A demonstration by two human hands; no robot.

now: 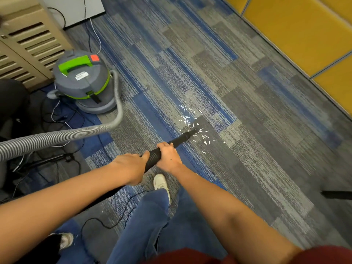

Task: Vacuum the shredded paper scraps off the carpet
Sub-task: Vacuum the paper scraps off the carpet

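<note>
Head view: two hands, one black wand (183, 138), one canister vacuum (83, 80), one ribbed grey hose (57, 136), and several dozen white paper scraps (190, 121), too many and too small to count exactly. The left hand (131, 166) and the right hand (168, 155) both grip the wand with curled fingers, the right one nearer the tip. The scraps are short thin strips, scattered at frame centre on the grey-and-blue striped carpet (257, 145), around the wand's tip. The grey-and-green vacuum stands at upper left before a beige louvred cabinet (28, 44). Loose cables (57, 115) lie at left; yellow panels (295, 25) fill the upper right.
</note>
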